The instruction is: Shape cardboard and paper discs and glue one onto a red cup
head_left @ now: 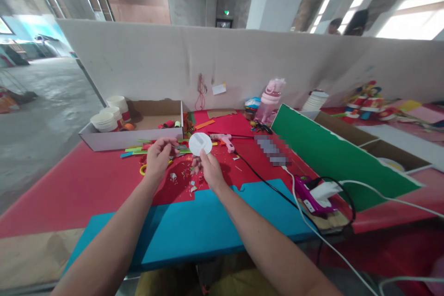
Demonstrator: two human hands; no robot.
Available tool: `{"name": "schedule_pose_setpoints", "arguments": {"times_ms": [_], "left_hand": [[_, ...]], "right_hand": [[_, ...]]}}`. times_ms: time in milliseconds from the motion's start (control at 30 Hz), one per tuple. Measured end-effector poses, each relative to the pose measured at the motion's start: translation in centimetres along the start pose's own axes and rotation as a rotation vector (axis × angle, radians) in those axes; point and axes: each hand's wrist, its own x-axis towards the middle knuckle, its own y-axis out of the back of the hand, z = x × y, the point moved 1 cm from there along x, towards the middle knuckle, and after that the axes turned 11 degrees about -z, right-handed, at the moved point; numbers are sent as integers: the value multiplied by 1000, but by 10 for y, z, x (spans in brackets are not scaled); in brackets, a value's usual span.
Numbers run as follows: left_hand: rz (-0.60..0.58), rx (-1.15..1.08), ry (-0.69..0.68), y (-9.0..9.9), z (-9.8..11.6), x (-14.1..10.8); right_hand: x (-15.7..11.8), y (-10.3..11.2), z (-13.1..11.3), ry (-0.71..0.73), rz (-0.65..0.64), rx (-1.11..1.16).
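Observation:
A round white disc (200,144) with a grey patch on its face is held up over the table. My right hand (208,166) pinches its lower edge, the thumb in front and the other fingers behind and below. To the left, my left hand (161,153) hovers apart from the disc, its fingers half curled and spread, with nothing visible in them. Strips of green and blue material (133,151) lie behind that hand. Yellow-handled scissors (143,169) rest beside the left wrist, partly hidden by it. Just behind the disc lies a pink glue gun (225,141).
Paper scraps (193,188) litter the red tabletop. At the back left a cardboard box (104,141) holds white cups (105,121). A pink bottle (268,101) stands at the back. On the right are a green panel (333,157), a purple power strip (314,199) and trailing cables.

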Motion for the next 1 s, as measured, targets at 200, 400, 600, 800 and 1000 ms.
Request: {"name": "schedule_pose_setpoints", "arguments": {"times_ms": [200, 400, 600, 800, 1000], "left_hand": [[-93, 64, 48, 8, -7, 4], [-178, 308, -23, 12, -10, 4], [-278, 502, -77, 16, -9, 4], [-512, 1066, -249, -31, -13, -4], [-757, 1319, -297, -126, -35, -21]], "right_hand": [[2, 11, -11, 12, 130, -27], [3, 21, -18, 39, 207, -29], [6, 34, -24, 89, 271, -18], [6, 58, -34, 216, 472, -111], [2, 60, -34, 226, 481, -397]]}}
